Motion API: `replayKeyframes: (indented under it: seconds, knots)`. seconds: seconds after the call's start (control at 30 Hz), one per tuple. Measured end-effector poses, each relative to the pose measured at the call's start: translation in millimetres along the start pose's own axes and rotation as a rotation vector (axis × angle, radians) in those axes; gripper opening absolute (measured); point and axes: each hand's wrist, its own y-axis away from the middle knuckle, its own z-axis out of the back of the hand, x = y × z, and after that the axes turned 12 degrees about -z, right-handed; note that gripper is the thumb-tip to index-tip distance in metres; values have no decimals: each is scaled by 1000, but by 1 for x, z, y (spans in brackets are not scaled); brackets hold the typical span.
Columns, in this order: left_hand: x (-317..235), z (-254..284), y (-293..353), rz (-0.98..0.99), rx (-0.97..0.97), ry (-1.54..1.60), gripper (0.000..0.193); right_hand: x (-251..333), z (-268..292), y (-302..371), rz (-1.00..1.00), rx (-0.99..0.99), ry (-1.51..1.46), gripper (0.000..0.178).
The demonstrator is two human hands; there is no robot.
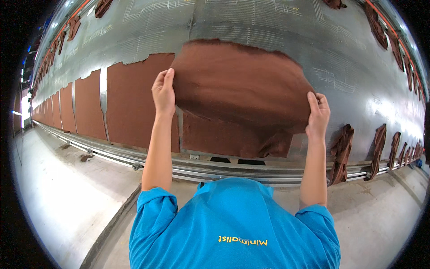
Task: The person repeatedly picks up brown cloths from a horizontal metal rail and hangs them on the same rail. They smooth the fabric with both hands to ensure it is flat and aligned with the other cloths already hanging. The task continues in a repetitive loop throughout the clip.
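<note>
Two hands, one lifted brown sheet, many more laid and hung along the metal table.

One left hand [164,93] and one right hand [318,115] grip a single rust-brown fibrous rectangular sheet [239,92]. At least six flat brown sheets [134,101] lie in a row on the one long grey metal table [268,27], further ones too small to count. About seven crumpled brown rags [341,152] hang at the near right edge, and several more along the far edge.

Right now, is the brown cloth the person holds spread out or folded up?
Mostly spread out: the brown cloth stretches wide between the left hand and right hand, though its lower right corner hangs crumpled.
</note>
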Motion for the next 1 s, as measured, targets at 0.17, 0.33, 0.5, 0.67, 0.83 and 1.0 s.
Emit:
replayKeyframes:
  seconds: [0.17,0.33,0.5,0.67,0.83,1.0]
  knots:
    - [60,-3,-7,123,37,-145,24,-49,-7,-37,-88,-70,127,29]
    - [77,4,5,168,-18,-140,25,-61,-4,-33,-125,-70,101,32]
    - [83,13,12,167,-18,-191,26,-69,3,-32,-132,-82,164,32]
    - [78,11,20,180,-1,-195,26,-79,7,-29,-125,-97,180,31]
    - [83,18,23,162,4,-206,26,-82,4,-26,-136,-79,131,31]
    - [82,18,26,169,5,-212,28,-87,9,-25,-146,-85,119,29]
